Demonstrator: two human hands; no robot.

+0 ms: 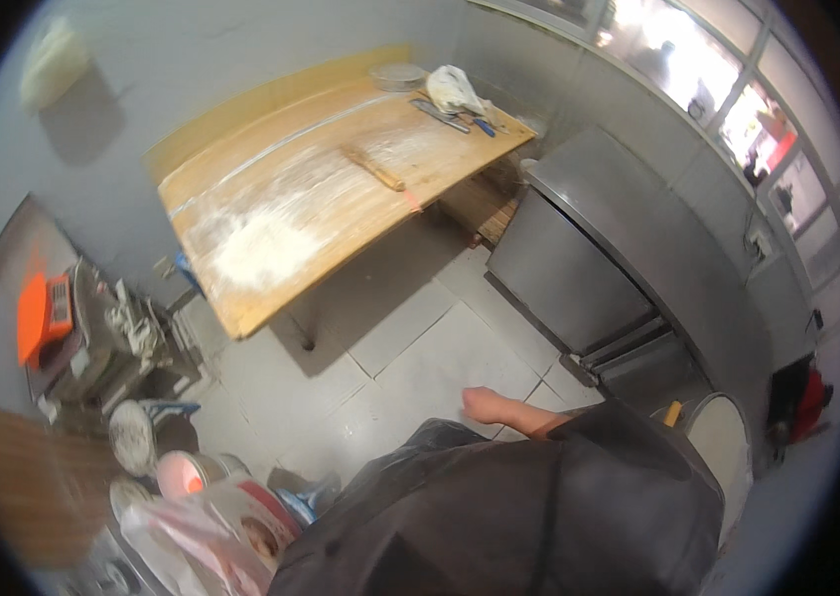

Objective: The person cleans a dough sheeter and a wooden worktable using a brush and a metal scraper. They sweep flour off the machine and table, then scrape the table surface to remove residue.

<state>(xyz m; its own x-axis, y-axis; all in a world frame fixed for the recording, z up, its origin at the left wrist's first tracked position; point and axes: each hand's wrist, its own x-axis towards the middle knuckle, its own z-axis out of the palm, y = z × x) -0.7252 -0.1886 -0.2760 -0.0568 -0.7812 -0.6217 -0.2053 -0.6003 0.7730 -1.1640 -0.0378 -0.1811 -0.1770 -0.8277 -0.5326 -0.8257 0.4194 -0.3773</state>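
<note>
My right hand (488, 407) reaches out past the dark clothing (509, 514) over my body, above the pale floor tiles (435, 350). It looks curled, and nothing shows in it, but its fingers are blurred and turned from view. My left hand is out of view. Beyond the floor stands a wooden worktable (457, 167). White flour (260, 249) is heaped near its left end and dusted over the middle. A wooden rolling pin (374, 168) lies across the board, apart from my hand.
A stainless steel counter cabinet (569, 268) runs along the right. A cloth or bag (453, 89) and tools, one blue-handled (484, 127), lie at the table's far end. On the left are an orange scale (44, 316), buckets (182, 474) and a plastic bag (196, 536). A round lid (719, 439) stands at right.
</note>
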